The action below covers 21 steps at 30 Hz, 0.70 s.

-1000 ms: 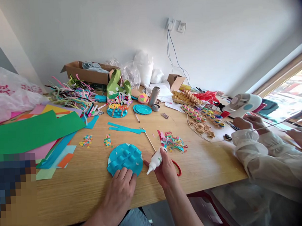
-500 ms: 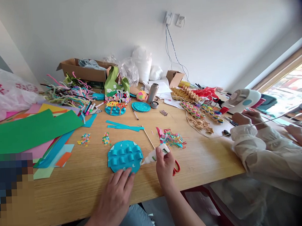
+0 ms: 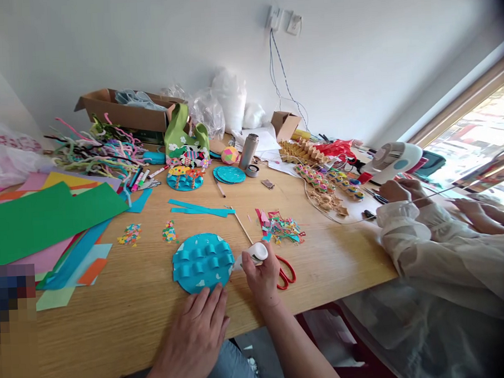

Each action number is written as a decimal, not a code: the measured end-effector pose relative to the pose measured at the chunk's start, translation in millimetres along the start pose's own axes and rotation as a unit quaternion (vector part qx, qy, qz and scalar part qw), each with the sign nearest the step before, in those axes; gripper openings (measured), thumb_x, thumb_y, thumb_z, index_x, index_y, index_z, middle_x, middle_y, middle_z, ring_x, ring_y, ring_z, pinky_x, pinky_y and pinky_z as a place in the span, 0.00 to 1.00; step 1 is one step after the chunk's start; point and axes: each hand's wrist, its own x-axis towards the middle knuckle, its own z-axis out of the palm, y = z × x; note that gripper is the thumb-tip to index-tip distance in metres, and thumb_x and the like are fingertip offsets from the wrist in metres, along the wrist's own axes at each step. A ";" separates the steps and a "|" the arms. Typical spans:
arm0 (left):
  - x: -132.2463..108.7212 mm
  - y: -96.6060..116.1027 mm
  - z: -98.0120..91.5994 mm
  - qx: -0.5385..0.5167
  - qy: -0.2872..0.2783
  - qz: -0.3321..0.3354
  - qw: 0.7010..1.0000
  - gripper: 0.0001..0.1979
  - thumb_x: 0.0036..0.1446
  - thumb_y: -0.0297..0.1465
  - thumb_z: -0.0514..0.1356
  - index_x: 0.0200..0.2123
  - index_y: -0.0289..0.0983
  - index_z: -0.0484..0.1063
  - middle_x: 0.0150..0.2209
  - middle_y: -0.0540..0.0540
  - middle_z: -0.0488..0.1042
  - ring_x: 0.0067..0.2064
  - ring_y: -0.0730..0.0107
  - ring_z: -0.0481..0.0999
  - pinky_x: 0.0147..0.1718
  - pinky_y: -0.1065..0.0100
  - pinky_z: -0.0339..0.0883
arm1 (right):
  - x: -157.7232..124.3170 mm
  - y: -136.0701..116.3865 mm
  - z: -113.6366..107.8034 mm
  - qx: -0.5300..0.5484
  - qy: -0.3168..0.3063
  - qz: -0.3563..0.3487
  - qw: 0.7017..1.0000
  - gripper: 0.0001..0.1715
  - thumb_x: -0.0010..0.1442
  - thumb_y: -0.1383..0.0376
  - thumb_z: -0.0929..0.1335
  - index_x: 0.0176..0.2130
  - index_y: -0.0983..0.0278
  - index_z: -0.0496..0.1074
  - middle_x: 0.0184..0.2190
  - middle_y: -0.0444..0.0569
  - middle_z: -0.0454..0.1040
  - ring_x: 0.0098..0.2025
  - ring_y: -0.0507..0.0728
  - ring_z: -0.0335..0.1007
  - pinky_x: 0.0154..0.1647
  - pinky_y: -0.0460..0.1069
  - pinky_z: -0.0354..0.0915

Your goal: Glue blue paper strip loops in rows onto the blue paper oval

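A blue paper disc (image 3: 203, 263) with rows of raised paper loops lies flat on the table. My left hand (image 3: 205, 319) rests palm down with fingers stretched out, its fingertips at the disc's near edge. In my right hand (image 3: 262, 272) is a white glue bottle (image 3: 257, 252), tilted so that its nozzle points left at the disc's right edge. Whether the tip touches the paper cannot be made out. Red-handled scissors (image 3: 285, 272) lie just right of this hand, their blades hidden. A thin stick (image 3: 242, 225) lies beyond the bottle.
Blue strips (image 3: 200, 209) and small heaps of paper bits (image 3: 169, 231) lie beyond the disc. Colourful scraps (image 3: 282, 226) are to the right. Stacked coloured paper (image 3: 57, 220) covers the left side. A metal flask (image 3: 249, 151) stands behind. At right, another person's hands (image 3: 398, 192) hold a cord.
The glue bottle has swung more upright, its base now turned toward me, with the nozzle still by the disc's right edge. My left hand has slid slightly toward the table's near edge. The view has shifted slightly.
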 end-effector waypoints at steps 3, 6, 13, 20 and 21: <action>0.8 0.0 -0.6 0.000 -0.003 0.003 1.000 0.18 0.68 0.31 0.48 0.50 0.35 0.75 0.52 0.44 0.78 0.48 0.58 0.74 0.48 0.57 0.61 | 0.6 -0.7 0.0 -0.002 -0.004 -0.010 1.000 0.16 0.56 0.58 0.69 0.27 0.59 0.57 0.20 0.36 0.59 0.21 0.49 0.52 0.23 0.45 0.52; 2.2 0.0 -2.3 0.000 -0.006 0.009 1.000 0.18 0.68 0.31 0.48 0.50 0.34 0.75 0.51 0.43 0.78 0.48 0.58 0.74 0.48 0.57 0.60 | 0.3 -1.5 0.1 -0.004 -0.013 -0.018 1.000 0.17 0.56 0.58 0.69 0.27 0.59 0.57 0.20 0.36 0.58 0.21 0.49 0.51 0.23 0.45 0.52; 2.3 0.0 -1.4 0.001 -0.012 0.009 1.000 0.18 0.68 0.31 0.48 0.49 0.34 0.75 0.52 0.43 0.78 0.49 0.58 0.75 0.49 0.57 0.59 | 1.1 -2.5 1.8 -0.027 -0.018 -0.035 0.999 0.17 0.57 0.58 0.69 0.27 0.59 0.57 0.20 0.37 0.58 0.22 0.49 0.52 0.23 0.45 0.53; 2.7 0.7 -2.4 0.007 -0.009 0.008 1.000 0.17 0.68 0.31 0.48 0.49 0.34 0.76 0.51 0.43 0.78 0.48 0.58 0.74 0.49 0.56 0.59 | 2.6 -6.0 2.7 -0.029 -0.029 -0.075 0.996 0.15 0.57 0.61 0.68 0.28 0.59 0.56 0.19 0.35 0.59 0.20 0.48 0.52 0.21 0.43 0.53; 3.0 0.9 -2.7 0.008 -0.008 0.008 1.000 0.18 0.68 0.31 0.48 0.48 0.34 0.76 0.51 0.43 0.78 0.48 0.58 0.74 0.49 0.56 0.59 | 2.7 -6.6 2.7 -0.027 -0.032 -0.078 0.996 0.15 0.57 0.61 0.68 0.28 0.59 0.56 0.19 0.35 0.59 0.20 0.48 0.52 0.21 0.43 0.53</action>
